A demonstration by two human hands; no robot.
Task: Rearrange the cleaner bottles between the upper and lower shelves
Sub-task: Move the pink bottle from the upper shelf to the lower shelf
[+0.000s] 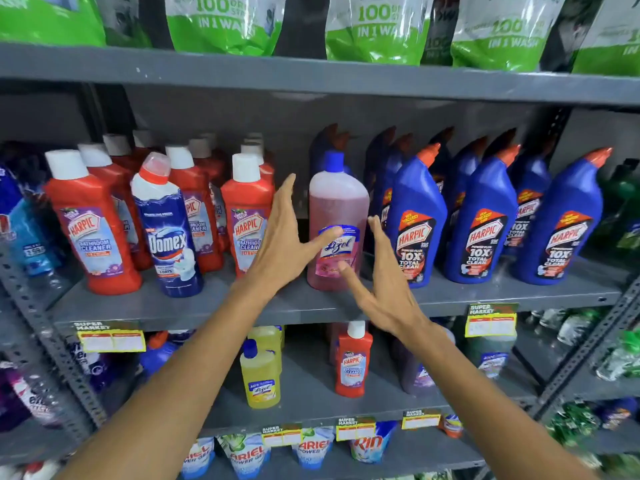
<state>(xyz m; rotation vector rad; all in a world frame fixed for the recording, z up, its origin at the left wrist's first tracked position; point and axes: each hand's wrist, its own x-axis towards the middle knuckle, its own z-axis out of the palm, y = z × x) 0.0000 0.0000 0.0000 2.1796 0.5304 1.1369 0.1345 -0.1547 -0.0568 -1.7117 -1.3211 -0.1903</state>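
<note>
Both grips are seen spread open, with nothing held: the left hand [287, 247] is raised at 9 o'clock of the pink Lizol bottle [337, 216], its thumb laid across the label, while the right hand [384, 285] is held at 4 o'clock of it, fingers splayed in front of the bottle's lower part. The bottle is stood upright on the upper shelf [207, 306], between the red Harpic bottles [93, 230] at 9 o'clock and the blue Harpic bottles [485, 223] at 3 o'clock. It is seen as a clear bottle of pink liquid with a blue cap and a blue-and-pink label. On the lower shelf [311, 410], at 6 o'clock, a yellow Lizol bottle [259, 379] and a small red Harpic bottle [353, 362] are stood.
</note>
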